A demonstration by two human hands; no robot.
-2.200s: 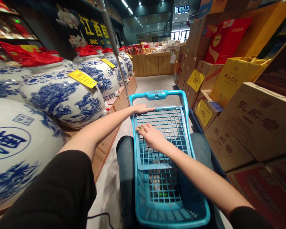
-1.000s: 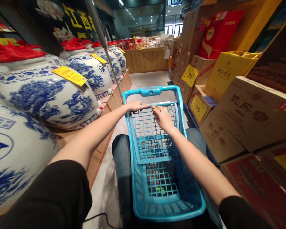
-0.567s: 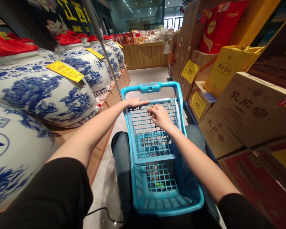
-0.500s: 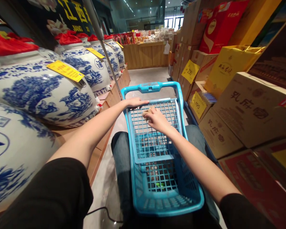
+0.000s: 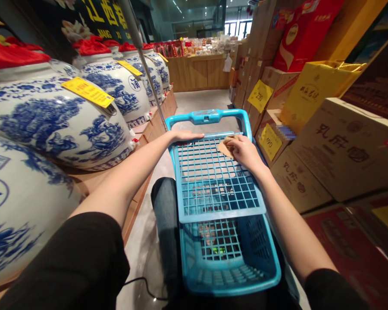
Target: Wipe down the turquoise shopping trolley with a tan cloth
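Note:
A blue plastic shopping basket (image 5: 231, 288) stands between my knees, its pull handle (image 5: 207, 116) at the far end. Over its far part lies a blue grid flap (image 5: 207, 181). My left hand (image 5: 186, 137) grips the flap's far left edge, with the thumb side on top and the other fingers partly hidden below. My right hand (image 5: 245, 150) is closed on a crumpled tan cloth (image 5: 226, 147), pressed to the grid's far right corner.
Large blue-and-white porcelain jars (image 5: 48, 120) with red cloth tops line a ledge on my left. Stacked cartons (image 5: 345, 146) and a yellow gift bag (image 5: 317, 92) crowd the right. A thin metal pole (image 5: 151, 82) rises beside the basket. A wooden counter (image 5: 197, 73) stands ahead.
My right hand has slid the cloth rightward across the grid, from near the middle to the far right corner. The flap's near edge has shifted right. My left hand stays at its edge.

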